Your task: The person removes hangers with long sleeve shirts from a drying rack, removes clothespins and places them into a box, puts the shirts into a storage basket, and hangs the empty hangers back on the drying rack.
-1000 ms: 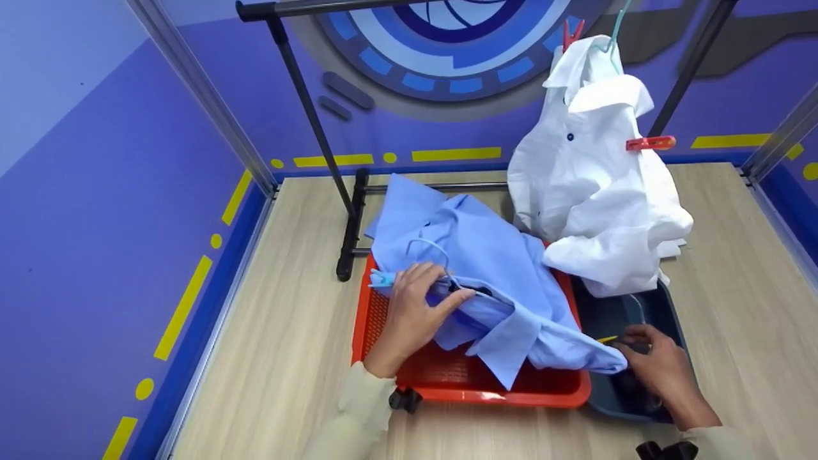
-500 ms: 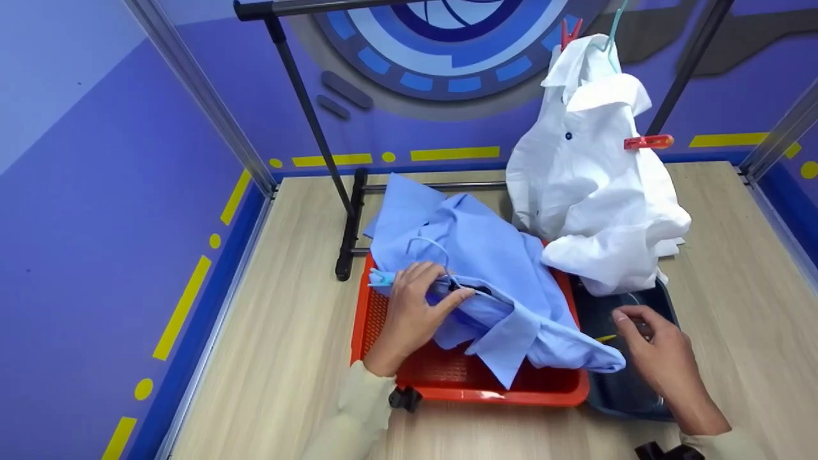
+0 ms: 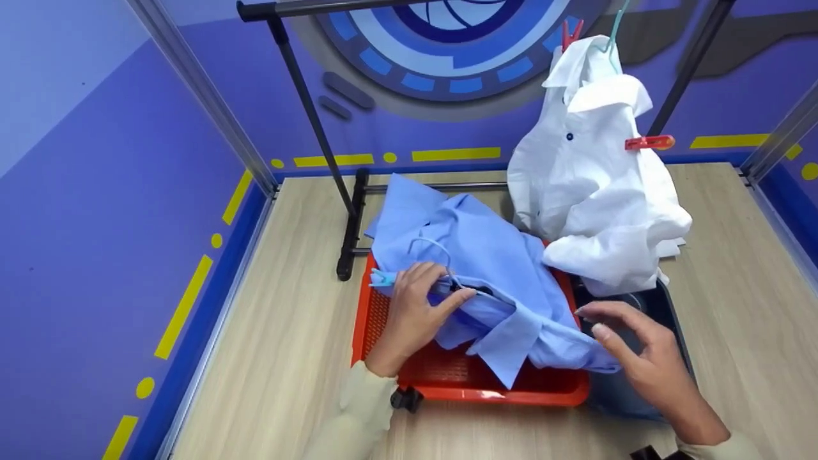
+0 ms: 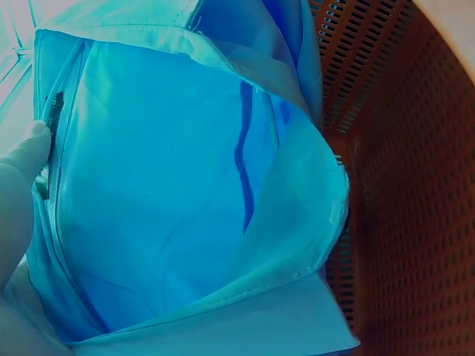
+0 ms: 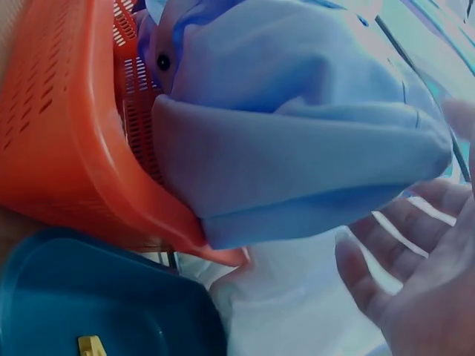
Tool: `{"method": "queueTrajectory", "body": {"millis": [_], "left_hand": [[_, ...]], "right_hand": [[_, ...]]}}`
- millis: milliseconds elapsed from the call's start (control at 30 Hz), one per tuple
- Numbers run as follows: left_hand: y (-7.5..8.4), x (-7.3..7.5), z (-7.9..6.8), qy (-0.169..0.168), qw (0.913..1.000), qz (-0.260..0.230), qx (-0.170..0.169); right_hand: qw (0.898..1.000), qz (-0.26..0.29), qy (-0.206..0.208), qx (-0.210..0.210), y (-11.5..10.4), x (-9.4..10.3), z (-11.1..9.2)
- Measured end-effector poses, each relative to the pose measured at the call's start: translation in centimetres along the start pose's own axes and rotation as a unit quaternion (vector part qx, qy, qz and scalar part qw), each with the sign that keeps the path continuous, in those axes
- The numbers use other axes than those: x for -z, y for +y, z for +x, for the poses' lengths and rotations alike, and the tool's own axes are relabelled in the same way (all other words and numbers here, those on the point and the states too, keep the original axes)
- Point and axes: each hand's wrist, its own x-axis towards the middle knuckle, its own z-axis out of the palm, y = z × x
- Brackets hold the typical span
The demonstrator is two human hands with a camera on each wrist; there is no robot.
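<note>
A light blue shirt [image 3: 479, 236] lies bunched over the red basket [image 3: 492, 398], its collar toward the front. My left hand [image 3: 414, 313] grips the shirt by its neckline, beside the hook of a hanger [image 3: 432, 243] inside it. At the shirt's left end, a pale blue clothespin [image 3: 381, 277] is clipped. My right hand [image 3: 652, 358] is at the shirt's right shoulder end, thumb and fingers spread apart with nothing gripped. In the right wrist view, those fingers [image 5: 404, 233] are right beside the folded blue cloth [image 5: 297, 156].
A dark blue bin [image 3: 671, 306] stands right of the basket, with a yellow piece [image 5: 90, 345] inside. Behind, a white shirt [image 3: 594, 185] hangs from a green hanger [image 3: 616, 32] with red clothespins [image 3: 650, 142]. A black rack [image 3: 307, 115] stands at the back.
My right hand has come up out of the dark bin and moved left to the shirt's right end, its fingers spreading. My left hand and the blue shirt have stayed in place.
</note>
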Motion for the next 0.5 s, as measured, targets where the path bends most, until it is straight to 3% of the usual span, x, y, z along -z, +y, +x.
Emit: {"method": "queueTrajectory", "body": {"millis": [200,500], "left_hand": [[0.1,0.0,0.0,0.001,1.0,-0.001,0.001],[0.3,0.1,0.1,0.001,1.0,-0.002,-0.002]], "right_hand": [[0.998,-0.016,-0.021,0.056,-0.4,-0.8,-0.2],[0.994,-0.049,-0.028,0.094,0.0,-1.7,0.2]]}}
